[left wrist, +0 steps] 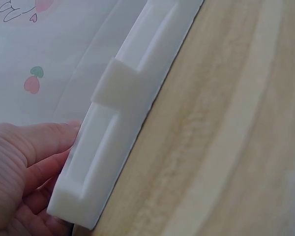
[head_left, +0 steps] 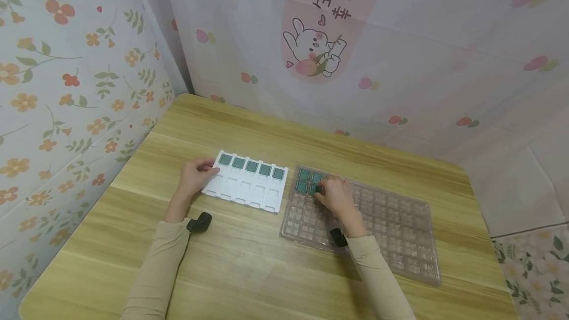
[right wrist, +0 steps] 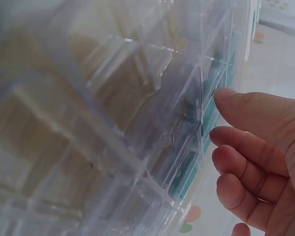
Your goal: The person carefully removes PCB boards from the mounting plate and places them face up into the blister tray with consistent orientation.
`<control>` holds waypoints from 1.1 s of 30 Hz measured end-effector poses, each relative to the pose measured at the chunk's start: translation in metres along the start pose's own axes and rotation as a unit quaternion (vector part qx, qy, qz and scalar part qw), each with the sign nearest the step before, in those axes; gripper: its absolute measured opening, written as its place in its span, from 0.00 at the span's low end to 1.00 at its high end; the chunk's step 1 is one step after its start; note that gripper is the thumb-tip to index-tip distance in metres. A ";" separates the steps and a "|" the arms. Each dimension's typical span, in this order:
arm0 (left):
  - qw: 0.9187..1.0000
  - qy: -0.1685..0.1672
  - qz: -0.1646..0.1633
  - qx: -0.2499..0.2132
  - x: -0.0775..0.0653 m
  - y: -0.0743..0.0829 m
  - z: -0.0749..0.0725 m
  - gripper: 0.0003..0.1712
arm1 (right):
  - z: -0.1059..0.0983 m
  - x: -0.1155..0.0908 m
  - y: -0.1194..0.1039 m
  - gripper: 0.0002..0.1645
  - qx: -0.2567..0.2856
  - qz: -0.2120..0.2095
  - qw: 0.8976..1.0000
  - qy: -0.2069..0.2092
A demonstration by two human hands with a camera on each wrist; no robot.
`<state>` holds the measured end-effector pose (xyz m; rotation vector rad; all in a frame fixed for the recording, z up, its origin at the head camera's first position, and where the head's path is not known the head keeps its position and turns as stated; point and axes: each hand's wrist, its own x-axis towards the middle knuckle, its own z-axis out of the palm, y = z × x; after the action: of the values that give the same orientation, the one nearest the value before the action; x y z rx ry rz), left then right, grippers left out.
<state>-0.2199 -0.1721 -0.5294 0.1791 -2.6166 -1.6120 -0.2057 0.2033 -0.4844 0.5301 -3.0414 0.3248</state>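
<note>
A white tray lies on the table, with several green square chips in its far row and bare pockets in its near rows. My left hand grips the tray's left edge; in the left wrist view its thumb lies against the white rim. To the right is a clear plastic tray with many compartments, a few green chips in its far-left corner. There my right hand has thumb and forefinger at a green square chip, pinching it. The right wrist view shows the other fingers curled.
A wooden table with rounded corners carries both trays. Floral curtains hang on the left, and a curtain with a cartoon rabbit hangs behind. Black wrist devices sit at both sleeves. The two trays lie close together.
</note>
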 end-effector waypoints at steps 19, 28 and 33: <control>1.000 0.001 -0.009 -0.005 -0.002 0.003 0.000 0.20 | -0.001 -0.001 0.000 0.16 0.002 0.001 1.000 -0.003; 1.000 -0.003 -0.012 -0.010 -0.002 0.003 0.000 0.20 | -0.002 0.004 -0.004 0.14 -0.005 0.002 1.000 -0.001; 1.000 -0.001 -0.019 -0.016 0.000 0.002 0.000 0.21 | -0.002 0.010 -0.008 0.13 -0.015 -0.011 1.000 0.004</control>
<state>-0.2196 -0.1710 -0.5278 0.2268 -2.6025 -1.6666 -0.2126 0.1924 -0.4803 0.5573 -3.0249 0.2809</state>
